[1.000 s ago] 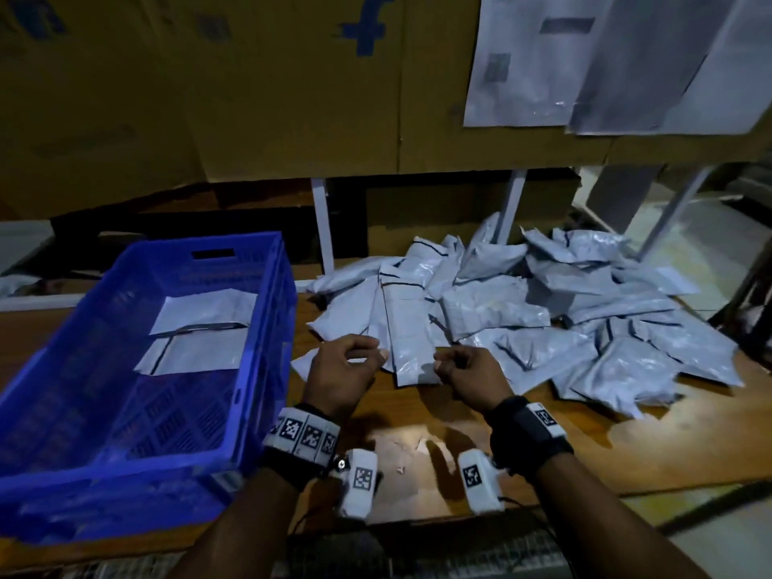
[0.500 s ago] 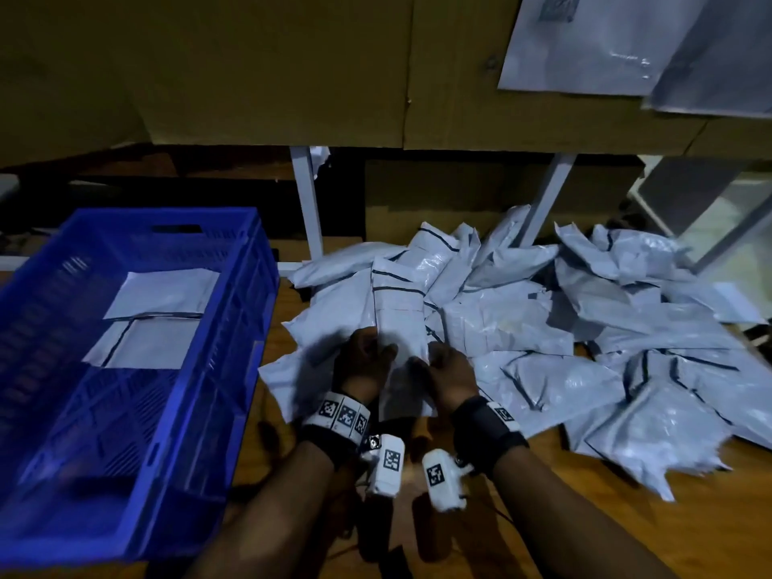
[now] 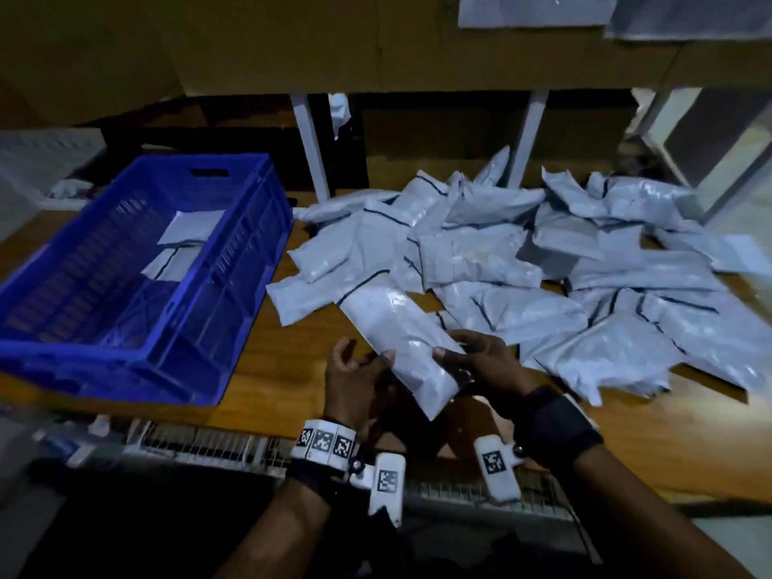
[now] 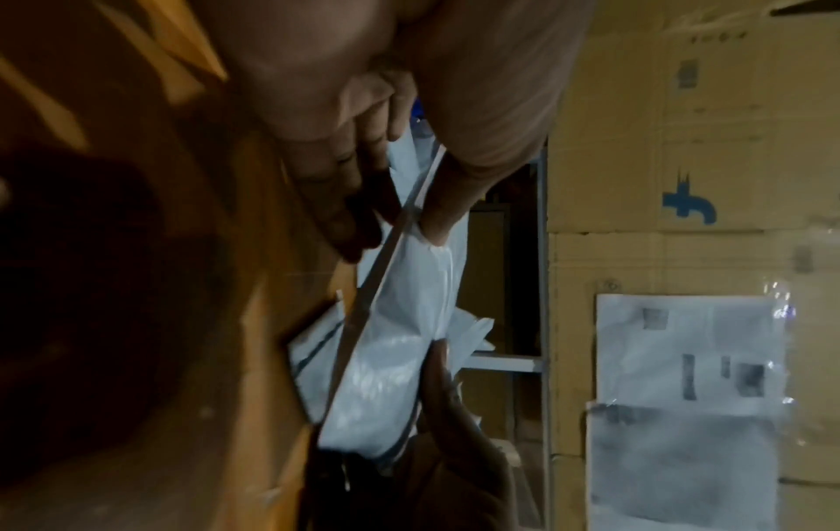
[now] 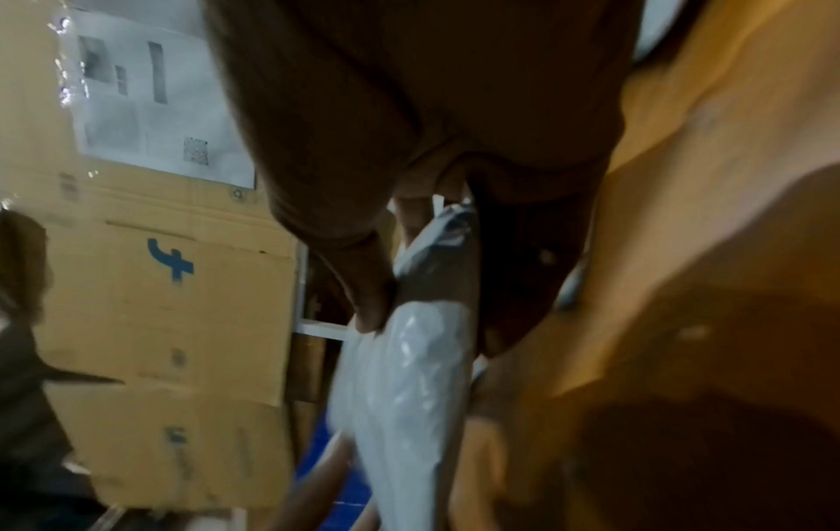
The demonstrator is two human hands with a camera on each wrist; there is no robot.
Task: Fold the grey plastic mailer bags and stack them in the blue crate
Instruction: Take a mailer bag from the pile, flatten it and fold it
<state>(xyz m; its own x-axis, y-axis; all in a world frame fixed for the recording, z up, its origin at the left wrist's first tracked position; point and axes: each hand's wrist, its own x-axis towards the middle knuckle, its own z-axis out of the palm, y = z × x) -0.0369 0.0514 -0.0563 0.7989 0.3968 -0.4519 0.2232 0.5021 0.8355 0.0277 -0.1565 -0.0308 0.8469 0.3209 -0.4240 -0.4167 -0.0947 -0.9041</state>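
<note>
I am seeing both hands pinching one long grey plastic mailer bag above the wooden table: left hand on its left edge, right hand on its right. The blue plastic crate is sitting left, holding folded mailers. Cardboard is showing a blue "f" logo.

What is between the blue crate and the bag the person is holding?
Only bare wooden table. In the head view, nothing lies between the crate and the held bag; the pile of bags sits farther back and right.
</note>
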